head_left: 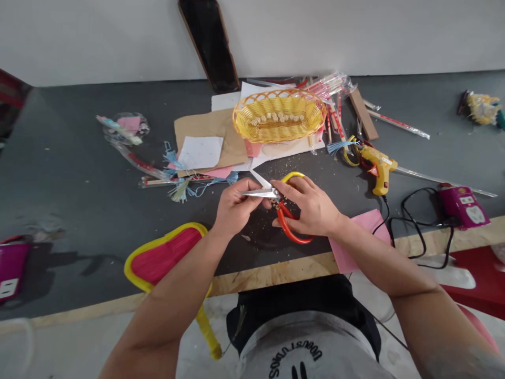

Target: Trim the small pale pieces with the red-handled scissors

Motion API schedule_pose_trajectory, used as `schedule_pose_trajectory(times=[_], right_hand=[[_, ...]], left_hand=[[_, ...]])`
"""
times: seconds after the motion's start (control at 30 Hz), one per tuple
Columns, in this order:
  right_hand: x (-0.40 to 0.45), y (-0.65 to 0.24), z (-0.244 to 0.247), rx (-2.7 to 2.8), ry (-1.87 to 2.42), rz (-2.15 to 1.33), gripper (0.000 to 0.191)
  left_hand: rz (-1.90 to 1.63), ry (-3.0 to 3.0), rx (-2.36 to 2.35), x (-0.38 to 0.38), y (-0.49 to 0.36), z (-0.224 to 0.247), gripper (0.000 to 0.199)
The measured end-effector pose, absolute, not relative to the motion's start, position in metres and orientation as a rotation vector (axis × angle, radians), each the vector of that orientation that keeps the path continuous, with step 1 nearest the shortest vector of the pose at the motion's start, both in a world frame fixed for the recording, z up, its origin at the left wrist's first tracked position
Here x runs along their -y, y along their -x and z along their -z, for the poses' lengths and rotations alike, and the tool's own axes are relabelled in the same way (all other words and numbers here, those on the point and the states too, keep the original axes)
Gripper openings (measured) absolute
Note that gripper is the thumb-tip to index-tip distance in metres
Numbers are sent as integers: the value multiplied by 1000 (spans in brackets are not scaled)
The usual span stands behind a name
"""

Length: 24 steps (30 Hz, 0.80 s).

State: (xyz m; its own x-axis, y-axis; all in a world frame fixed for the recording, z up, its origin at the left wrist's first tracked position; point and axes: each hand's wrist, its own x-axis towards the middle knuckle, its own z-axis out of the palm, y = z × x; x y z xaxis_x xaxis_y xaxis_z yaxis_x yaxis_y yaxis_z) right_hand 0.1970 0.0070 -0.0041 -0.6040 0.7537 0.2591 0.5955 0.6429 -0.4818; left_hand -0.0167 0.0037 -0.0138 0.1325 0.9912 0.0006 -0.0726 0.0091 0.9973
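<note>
My right hand (313, 205) grips a pair of scissors (290, 223) with one red and one yellow handle loop. Their blades are spread apart and point left, toward my left hand (238, 204). The fingers of my left hand are closed in a pinch beside the blades; whatever they hold is mostly hidden, though small tan bits show near the scissors' pivot. Fine crumbs lie scattered on the dark table (158, 210) around both hands. Beyond them stands a yellow woven basket (280, 131) with a row of small beige clusters inside.
A yellow glue gun (377, 169) lies right, its cord near a purple power box (463, 206). A red fan with yellow edging (168, 255) rests by my left forearm. White paper (200, 152), blue tassels (171, 156) and wrapped sticks surround the basket. A phone (211, 45) leans on the wall.
</note>
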Motion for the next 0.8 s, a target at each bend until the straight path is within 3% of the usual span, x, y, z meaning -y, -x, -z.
schedule_pose_trajectory(times=[0.33, 0.8], right_hand=[[-7, -197, 7, 2402, 928, -492, 76], [-4, -195, 3, 2415, 1106, -475, 71]], left_hand=[[-991, -1037, -910, -7, 19, 6, 33], [-1172, -1120, -1096, -6, 15, 20, 32]])
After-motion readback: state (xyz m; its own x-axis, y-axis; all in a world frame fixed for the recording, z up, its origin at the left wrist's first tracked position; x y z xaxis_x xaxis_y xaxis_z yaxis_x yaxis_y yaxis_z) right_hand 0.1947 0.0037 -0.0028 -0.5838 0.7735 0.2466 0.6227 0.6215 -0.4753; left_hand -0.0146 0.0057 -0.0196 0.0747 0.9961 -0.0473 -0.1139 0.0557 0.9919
